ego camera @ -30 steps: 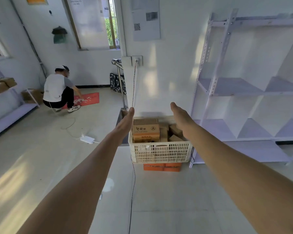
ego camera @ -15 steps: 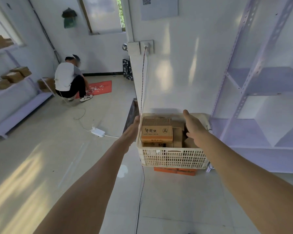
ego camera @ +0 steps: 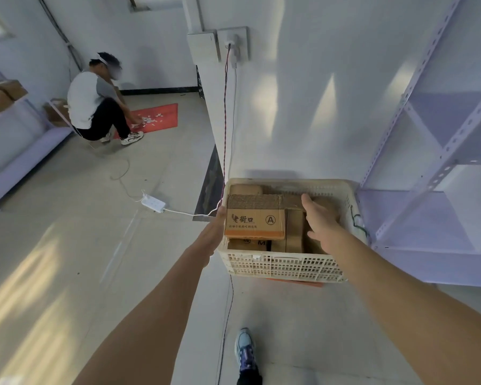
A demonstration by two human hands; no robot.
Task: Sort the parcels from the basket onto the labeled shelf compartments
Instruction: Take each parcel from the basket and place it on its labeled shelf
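Left grip (ego camera: pixel 218 226), held flat, seemingly touches basket (ego camera: pixel 283 265) rim beside parcel A (ego camera: pixel 254 220); right grip (ego camera: pixel 321 218), spread apart, above other parcels (ego camera: pixel 293 230).

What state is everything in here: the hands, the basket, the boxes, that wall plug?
basket: packed with cardboard parcels.
parcel marked A: closed, on top of the pile.
left hand: open, at the basket's left rim, beside the parcel marked A.
right hand: open, fingers spread, over the cardboard parcels on the right.
wall socket: a cable plugged in.
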